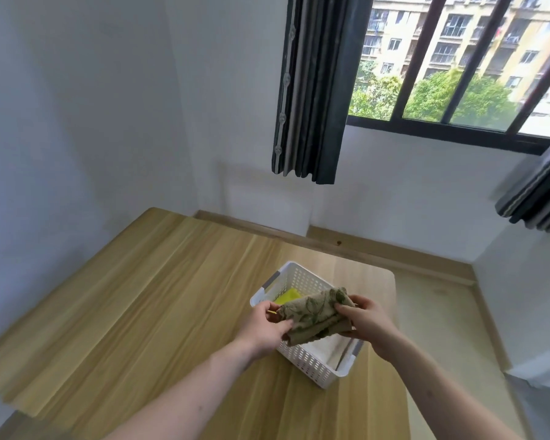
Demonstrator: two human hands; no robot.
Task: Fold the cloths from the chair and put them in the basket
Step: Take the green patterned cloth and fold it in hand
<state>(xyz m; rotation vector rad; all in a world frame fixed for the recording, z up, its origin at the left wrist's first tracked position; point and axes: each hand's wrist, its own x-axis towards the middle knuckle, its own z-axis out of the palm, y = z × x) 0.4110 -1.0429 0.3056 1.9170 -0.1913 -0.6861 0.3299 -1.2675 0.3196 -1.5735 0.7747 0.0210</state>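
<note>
Below the grip: wooden table [146, 300], pale grain, spanning most of the lower view. Far above and beyond the grip: barred window [458, 68] with apartment blocks and trees outside; dark striped curtain [311, 90] hanging left of it, second curtain edge [534, 198] at far right. White walls, wooden skirting along the floor.

Directly under the grip: white perforated basket [302, 360] on the table, grey handle inserts at both ends, long axis running diagonally from far-left to near-right. Inside, beyond the left-hand grip: yellow cloth [288, 296], partly hidden. Inside, below the right-hand grip: white cloth [324, 349], lying flat at the near end.

In the grip: brown-green leaf-patterned cloth [315, 314], folded into a thick bundle, held in the air just above the basket opening, not touching the rim as far as visible. Long axis roughly left-right between the hands, right end tilted slightly up and away. Scalloped edge hanging along the lower side.

Left hand [267, 328]: fingers closed on the bundle's left end, thumb on top. Right hand [367, 322]: fingers clamped on the right end, thumb over the top fold. Both forearms bare.

No brands, labels or readable writing anywhere.
</note>
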